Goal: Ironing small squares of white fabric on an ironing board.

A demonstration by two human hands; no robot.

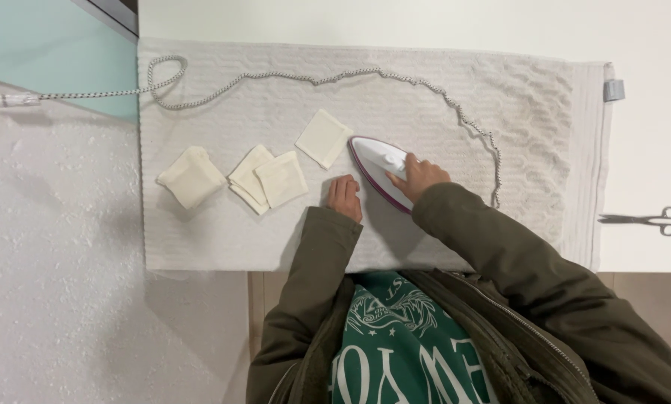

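Head view looks straight down on a white towel (455,97) spread over the tabletop (649,30). Near the towel's middle the right hand (419,177) has its fingers closed around a white iron (380,168) resting on the towel. Just left of the iron, the left hand (344,196) lies with fingers curled, holding nothing. Further left lie four cream fabric squares (281,178). Scissors (645,220) rest beyond the towel's right edge.
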